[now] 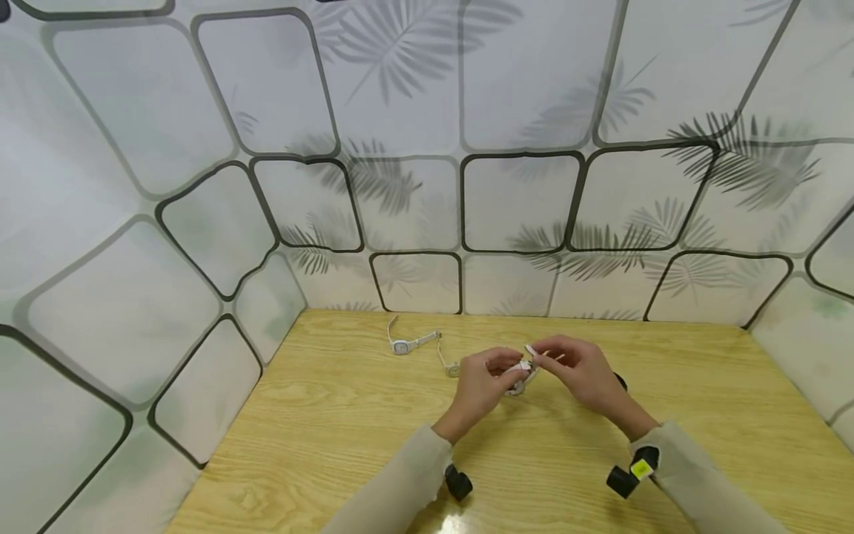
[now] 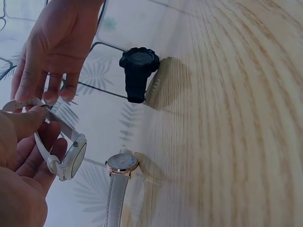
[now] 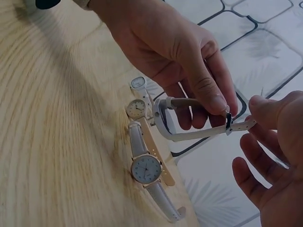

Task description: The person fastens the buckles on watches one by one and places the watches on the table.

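Both hands are on one white wristwatch [image 2: 73, 160], raised above the table, its strap bent round into a loop. My left hand [image 1: 482, 384] grips the strap by the metal buckle [image 3: 229, 123], thumb on top. The thumb and forefinger of my right hand [image 1: 582, 369] pinch the free strap end [image 3: 242, 126], which passes through the buckle. Below the hands lies a watch with a rose-gold case and grey strap [image 3: 146, 169]. Left of them on the table are a white watch [image 1: 400, 346] and a watch with a round dial [image 3: 137, 109].
A black sports watch [image 2: 138, 71] stands on the wooden table [image 1: 320, 415], mostly hidden behind the right hand in the head view. Patterned cloth [image 1: 520, 200] rises along the table's back and sides.
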{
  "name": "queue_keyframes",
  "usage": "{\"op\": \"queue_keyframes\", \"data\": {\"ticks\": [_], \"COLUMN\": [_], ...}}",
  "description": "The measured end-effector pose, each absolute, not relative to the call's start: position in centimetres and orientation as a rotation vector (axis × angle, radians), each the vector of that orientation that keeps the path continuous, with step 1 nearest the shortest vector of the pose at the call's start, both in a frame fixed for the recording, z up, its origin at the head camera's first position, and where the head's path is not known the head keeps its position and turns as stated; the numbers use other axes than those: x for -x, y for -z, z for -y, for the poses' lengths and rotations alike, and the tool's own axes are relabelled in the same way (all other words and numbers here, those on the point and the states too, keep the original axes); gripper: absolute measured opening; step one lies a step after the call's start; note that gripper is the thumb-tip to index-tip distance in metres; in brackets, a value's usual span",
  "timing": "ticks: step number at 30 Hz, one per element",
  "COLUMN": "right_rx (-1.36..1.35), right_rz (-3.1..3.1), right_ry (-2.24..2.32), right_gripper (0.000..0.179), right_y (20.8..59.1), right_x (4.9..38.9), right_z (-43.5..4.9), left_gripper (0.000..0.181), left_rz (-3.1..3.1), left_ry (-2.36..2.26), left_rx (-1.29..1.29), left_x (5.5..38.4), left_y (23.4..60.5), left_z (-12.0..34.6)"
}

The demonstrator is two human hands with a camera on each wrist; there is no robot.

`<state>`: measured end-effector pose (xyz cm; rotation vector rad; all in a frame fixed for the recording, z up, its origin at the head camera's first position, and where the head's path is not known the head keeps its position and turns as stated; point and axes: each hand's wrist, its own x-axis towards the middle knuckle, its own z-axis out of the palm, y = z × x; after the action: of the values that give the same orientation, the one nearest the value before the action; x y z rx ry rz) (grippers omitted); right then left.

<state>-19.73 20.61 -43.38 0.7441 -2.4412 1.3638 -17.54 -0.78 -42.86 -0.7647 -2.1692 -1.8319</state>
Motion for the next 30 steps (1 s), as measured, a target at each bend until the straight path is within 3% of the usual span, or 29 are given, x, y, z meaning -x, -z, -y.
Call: {"op": "queue_keyframes", "data": {"ticks": [17,30], "right_rx": [-0.998,-1.062], "right_rz": [2.409,2.487], "right_ry": [-0.761,-0.743], "right_gripper": [0.021,0.018], "right_y": [41.9,41.3], "right_x": [20.0,19.8], "right_z": [-20.6,-20.1], "left_gripper": [0.020,0.021], "left_rz": [2.133,2.132], "left_ry": [1.840,1.849], "left_rx": [0.736,0.737], "left_x": [17.6,17.6], "left_y": [43.2,43.5], "left_z": [0.9,0.9]}}
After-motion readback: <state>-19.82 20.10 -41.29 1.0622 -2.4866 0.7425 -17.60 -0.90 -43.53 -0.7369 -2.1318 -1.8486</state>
